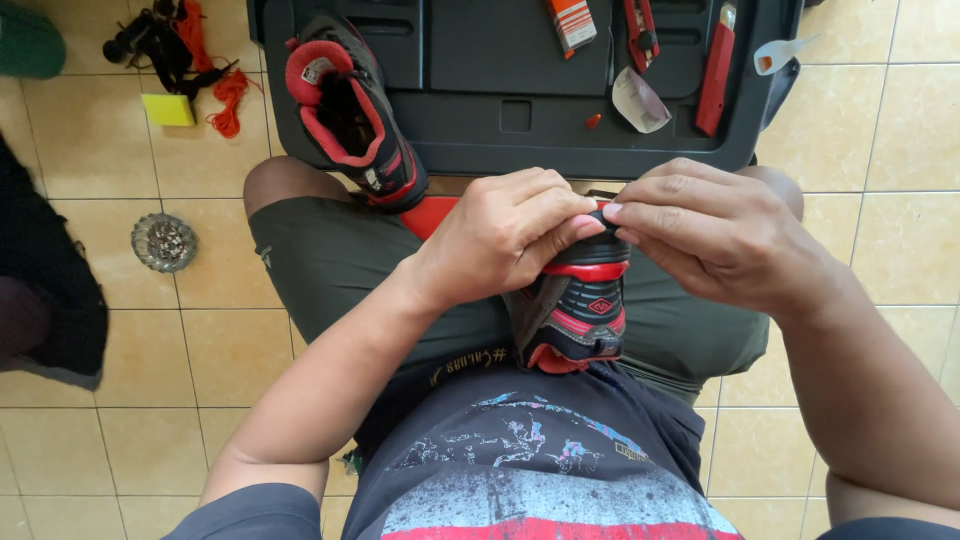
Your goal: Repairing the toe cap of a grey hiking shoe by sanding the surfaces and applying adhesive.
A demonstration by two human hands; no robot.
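Left hand (505,235) and right hand (715,235) both closed on a black-and-red shoe (572,310) resting on the lap, fingertips pinching its upper edge, thumbs meeting at the middle. Second matching shoe (350,110) leans on the left knee, against a black tool tray (520,130). Tray holds a red utility knife (716,70), red pliers (640,25), an orange box (571,22). Orange cord (228,100) and a yellow pad (168,109) lie on the tiled floor (900,250) left; open tile to the right. Forearms angle inward from both sides.
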